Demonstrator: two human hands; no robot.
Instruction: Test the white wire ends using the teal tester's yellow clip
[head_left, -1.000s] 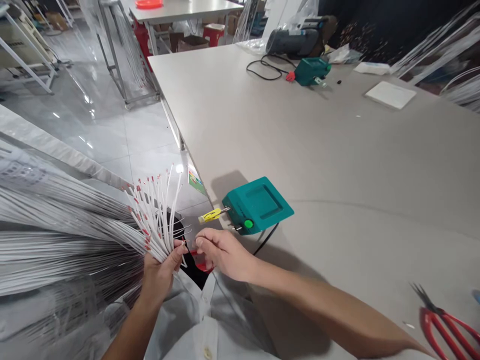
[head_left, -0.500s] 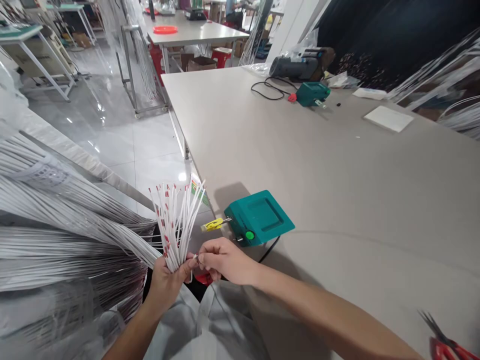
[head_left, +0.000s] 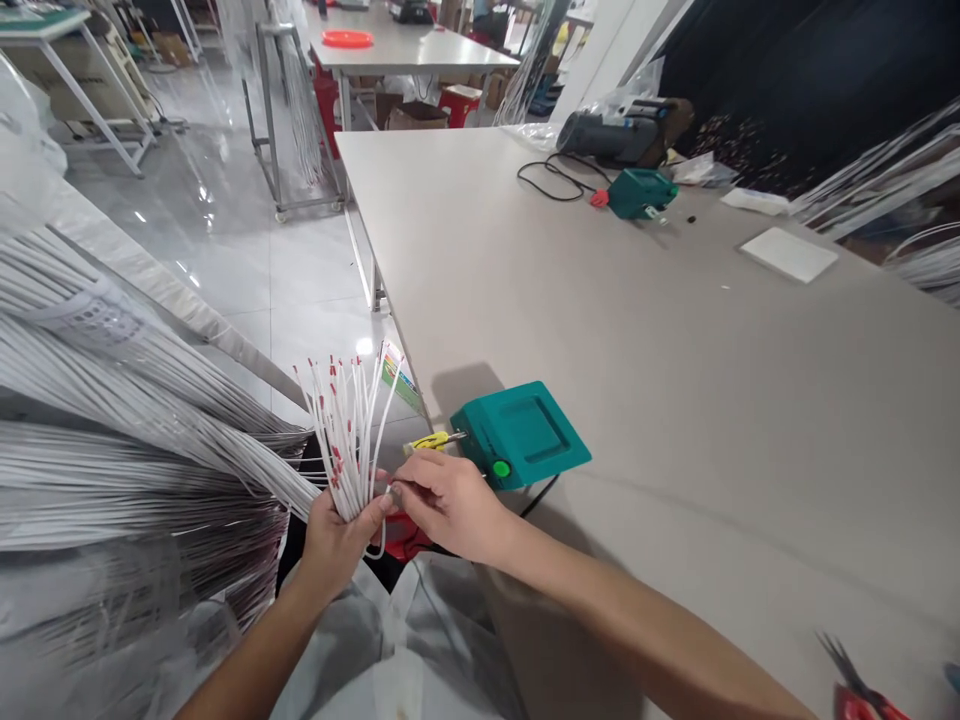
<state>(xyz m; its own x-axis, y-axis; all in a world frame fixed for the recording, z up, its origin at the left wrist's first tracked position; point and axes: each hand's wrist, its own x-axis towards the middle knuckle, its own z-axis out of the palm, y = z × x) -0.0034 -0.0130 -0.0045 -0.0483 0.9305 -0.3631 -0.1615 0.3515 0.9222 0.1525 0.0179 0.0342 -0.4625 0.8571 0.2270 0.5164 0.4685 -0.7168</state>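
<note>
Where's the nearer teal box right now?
In the head view, the teal box sits near the left edge of the table, just beyond the right hand.

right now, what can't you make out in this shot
Head view: exactly what the right hand pinches, covered by its own fingers.
Head view: the stretch of white wires inside the left hand, hidden by its grip.
Head view: the red handles of the scissors, mostly cut off by the bottom edge.
Head view: wording on the printed wire wrap, too small and blurred.
</note>
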